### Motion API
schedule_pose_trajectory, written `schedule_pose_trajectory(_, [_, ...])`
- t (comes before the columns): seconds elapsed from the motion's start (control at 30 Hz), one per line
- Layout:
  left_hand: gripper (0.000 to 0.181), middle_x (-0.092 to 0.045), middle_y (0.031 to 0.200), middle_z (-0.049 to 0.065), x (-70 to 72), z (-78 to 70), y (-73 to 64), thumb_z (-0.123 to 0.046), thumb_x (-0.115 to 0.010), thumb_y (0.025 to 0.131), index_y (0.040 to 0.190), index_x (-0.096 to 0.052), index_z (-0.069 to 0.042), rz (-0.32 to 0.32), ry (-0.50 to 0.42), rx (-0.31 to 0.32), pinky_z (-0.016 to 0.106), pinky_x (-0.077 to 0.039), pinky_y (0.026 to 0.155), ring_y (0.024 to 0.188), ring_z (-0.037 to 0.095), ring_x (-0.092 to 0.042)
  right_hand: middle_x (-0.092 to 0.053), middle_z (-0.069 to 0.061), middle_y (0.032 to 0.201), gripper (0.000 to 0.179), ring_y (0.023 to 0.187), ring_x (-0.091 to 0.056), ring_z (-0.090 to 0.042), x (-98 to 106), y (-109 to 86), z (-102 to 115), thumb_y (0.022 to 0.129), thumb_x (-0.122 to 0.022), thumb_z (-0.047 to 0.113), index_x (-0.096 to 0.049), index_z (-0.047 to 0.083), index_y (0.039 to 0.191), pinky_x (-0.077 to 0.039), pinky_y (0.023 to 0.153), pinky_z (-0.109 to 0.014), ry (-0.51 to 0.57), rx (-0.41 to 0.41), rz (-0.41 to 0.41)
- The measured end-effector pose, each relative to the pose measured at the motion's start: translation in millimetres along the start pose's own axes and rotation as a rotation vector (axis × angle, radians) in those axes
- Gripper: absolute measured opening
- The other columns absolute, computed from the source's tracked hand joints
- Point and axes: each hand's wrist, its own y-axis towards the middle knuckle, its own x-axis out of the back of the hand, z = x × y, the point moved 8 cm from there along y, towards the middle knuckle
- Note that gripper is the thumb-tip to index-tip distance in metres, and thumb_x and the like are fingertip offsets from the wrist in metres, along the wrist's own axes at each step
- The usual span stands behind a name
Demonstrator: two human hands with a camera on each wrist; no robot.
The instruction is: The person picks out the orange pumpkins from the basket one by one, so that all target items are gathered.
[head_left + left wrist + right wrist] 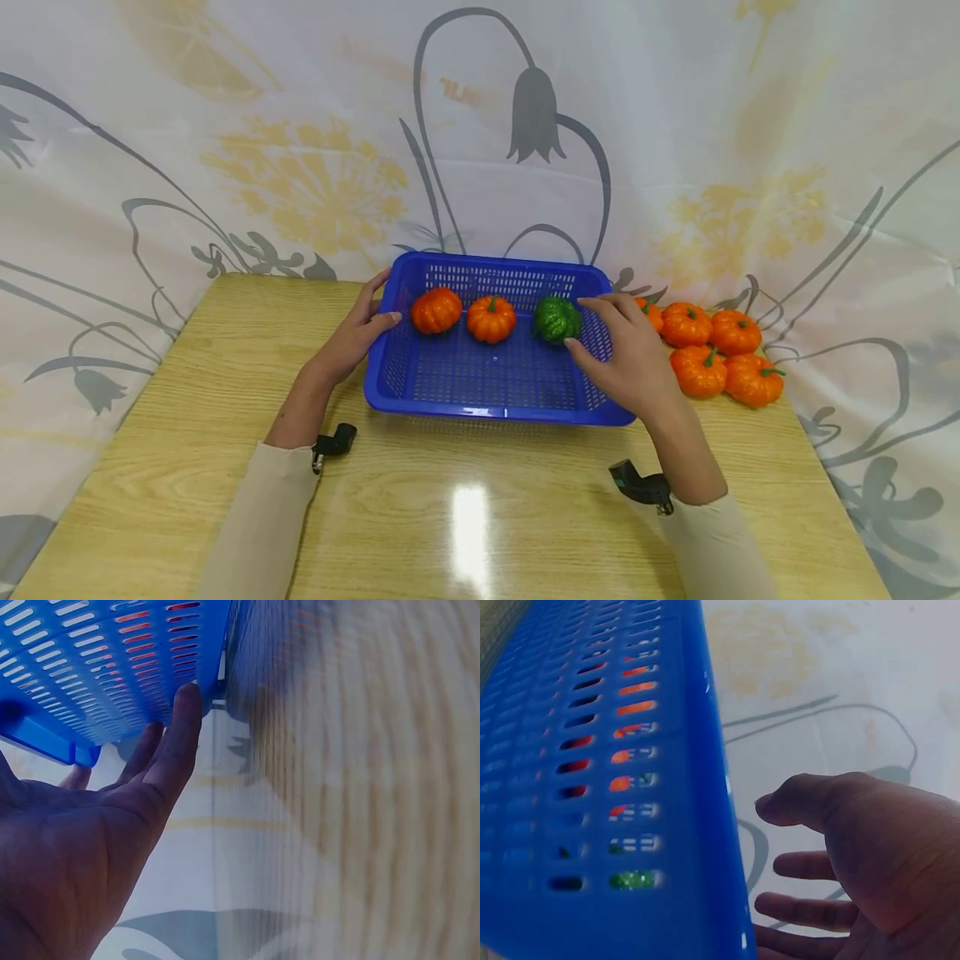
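A blue plastic basket (491,412) with slotted walls holds two small orange pumpkins, one at the left (436,311) and one in the middle (491,319). A green pumpkin (557,320) lies toward its right end. My left hand (351,335) holds the basket's left side, thumb over the rim and fingers along the outer wall (97,675). Over the right rim, my right hand (628,354) hovers with thumb and fingers spread around the green pumpkin's right side. No grip on that pumpkin shows. In the right wrist view the hand (870,855) is empty.
Several orange pumpkins (700,372) sit grouped on the wooden table (420,508) right of the basket, one partly hidden behind my right hand. A flower-patterned cloth (315,125) hangs behind the table. Each wrist wears a black camera mount (641,484).
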Motion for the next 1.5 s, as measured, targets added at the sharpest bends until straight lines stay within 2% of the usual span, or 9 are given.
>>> schedule_pose_trajectory(0.23, [0.077, -0.043, 0.156, 0.033, 0.4, 0.1, 0.5, -0.017, -0.049, 0.109, 0.172, -0.006, -0.028, 0.002, -0.003, -0.005, 0.043, -0.063, 0.089, 0.126, 0.058, -0.058, -0.059, -0.018, 0.135, 0.051, 0.125, -0.059, -0.04, -4, 7.6, 7, 0.094, -0.079, 0.021, -0.064, 0.003, 0.14, -0.05, 0.105, -0.06, -0.004, 0.011, 0.02])
schedule_pose_trajectory(0.47, [0.077, -0.043, 0.154, 0.032, 1.3, 0.3, 0.3, -0.019, -0.05, 0.109, 0.172, -0.007, -0.029, 0.001, -0.008, 0.002, 0.038, -0.063, 0.087, 0.126, 0.056, -0.059, -0.061, -0.017, 0.133, 0.05, 0.123, -0.06, -0.038, 1, 22.6, 19, 0.094, -0.08, 0.019, -0.065, 0.002, 0.139, -0.051, 0.105, -0.057, 0.006, 0.055, 0.038])
schedule_pose_trajectory(0.67, [0.077, -0.043, 0.155, 0.031, 0.9, 1.9, 1.2, -0.02, -0.051, 0.109, 0.172, -0.007, -0.03, 0.003, -0.005, 0.008, 0.038, -0.063, 0.088, 0.127, 0.055, -0.059, -0.062, -0.017, 0.133, 0.047, 0.12, -0.061, -0.036, -5, 43.1, 27, 0.096, -0.078, 0.022, -0.066, 0.003, 0.137, -0.052, 0.103, -0.055, -0.014, 0.09, 0.119])
schedule_pose_trajectory(0.87, [0.077, -0.042, 0.156, 0.031, 0.9, 2.6, 1.5, -0.02, -0.05, 0.109, 0.172, -0.007, -0.029, 0.002, -0.007, 0.007, 0.038, -0.062, 0.089, 0.129, 0.055, -0.058, -0.062, -0.018, 0.132, 0.048, 0.117, -0.062, -0.036, -14, 63.6, 35, 0.097, -0.077, 0.026, -0.065, 0.003, 0.138, -0.053, 0.102, -0.054, -0.081, 0.121, 0.222])
schedule_pose_trajectory(1.03, [0.077, -0.04, 0.159, 0.031, 0.9, 1.9, 0.7, -0.018, -0.049, 0.109, 0.172, -0.007, -0.029, 0.0, -0.013, 0.002, 0.036, -0.062, 0.09, 0.13, 0.056, -0.056, -0.062, -0.018, 0.134, 0.049, 0.118, -0.063, -0.038, -25, 81.5, 40, 0.097, -0.076, 0.028, -0.066, 0.003, 0.139, -0.053, 0.103, -0.055, -0.077, 0.165, 0.289])
schedule_pose_trajectory(1.3, [0.077, -0.039, 0.159, 0.03, -0.4, 1.2, -1.4, -0.019, -0.05, 0.109, 0.172, -0.007, -0.03, 0.006, -0.015, 0.01, 0.04, -0.062, 0.089, 0.13, 0.056, -0.057, -0.063, -0.015, 0.135, 0.046, 0.123, -0.061, -0.034, -55, 101.8, 34, 0.097, -0.077, 0.029, -0.069, 0.007, 0.136, -0.049, 0.11, -0.051, -0.066, 0.218, 0.382])
schedule_pose_trajectory(1.5, [0.077, -0.041, 0.158, 0.031, 0.4, 1.2, -0.9, -0.02, -0.05, 0.109, 0.172, -0.007, -0.03, 0.001, -0.003, 0.016, 0.04, -0.063, 0.088, 0.129, 0.056, -0.058, -0.061, -0.015, 0.14, 0.05, 0.129, -0.058, -0.035, -79, 111.1, 31, 0.097, -0.077, 0.03, -0.067, 0.009, 0.14, -0.045, 0.116, -0.052, -0.07, 0.203, 0.473])
